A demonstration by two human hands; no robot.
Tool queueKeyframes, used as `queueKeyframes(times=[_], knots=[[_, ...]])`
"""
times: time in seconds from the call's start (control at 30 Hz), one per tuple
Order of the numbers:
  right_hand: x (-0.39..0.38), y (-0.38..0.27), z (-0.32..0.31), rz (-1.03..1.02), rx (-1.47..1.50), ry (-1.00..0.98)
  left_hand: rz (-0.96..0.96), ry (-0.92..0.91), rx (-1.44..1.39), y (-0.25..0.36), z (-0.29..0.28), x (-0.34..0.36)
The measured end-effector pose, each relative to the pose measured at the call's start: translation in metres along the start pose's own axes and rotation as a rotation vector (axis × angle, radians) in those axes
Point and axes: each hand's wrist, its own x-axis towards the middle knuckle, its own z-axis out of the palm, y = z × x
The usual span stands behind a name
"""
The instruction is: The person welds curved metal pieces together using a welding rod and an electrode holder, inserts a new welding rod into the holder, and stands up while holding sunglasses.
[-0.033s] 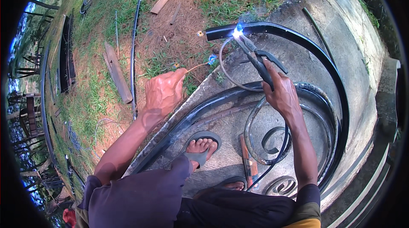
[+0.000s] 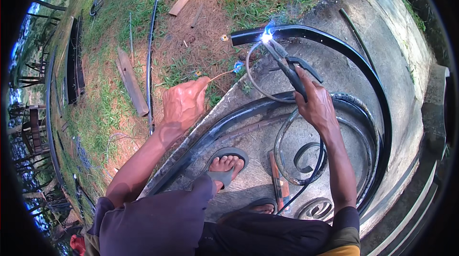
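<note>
Though flame (image 2: 268, 30) flares higher on bar (image 2: 337, 43), left hand's grip (image 2: 185, 99) stays pinched on rod (image 2: 221, 75), right hand's (image 2: 315, 103) stays clamped round tongs (image 2: 287, 67); work apparently steady.

Fisheye head view, from the left camera on your head, looking down at close range over your left hand (image 2: 184, 104) and right hand (image 2: 315, 104).

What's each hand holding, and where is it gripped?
The right hand grips a plier-like clamp by its dark handle; the left hand pinches a thin rod near its lower end.
</note>
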Motion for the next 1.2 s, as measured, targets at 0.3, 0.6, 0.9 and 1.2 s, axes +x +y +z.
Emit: queueKeyframes(times=[0.3,0.6,0.9,1.2], knots=[[-0.001,0.009,-0.001,-0.027,0.056,0.020,-0.014,0.008,-0.019,0.006,-0.003,0.000],[-0.074,-0.002,-0.086,0.103,1.218,0.228,0.219,0.153,0.007,0.023,-0.024,-0.001],[-0.289,-0.006,-0.127,-0.099,1.453,0.785,0.791,0.080,-0.050,0.137,-0.024,0.034],[-0.503,-0.096,-0.047,0.011,1.134,1.690,1.635,0.051,0.172,0.322,-0.032,0.053]])
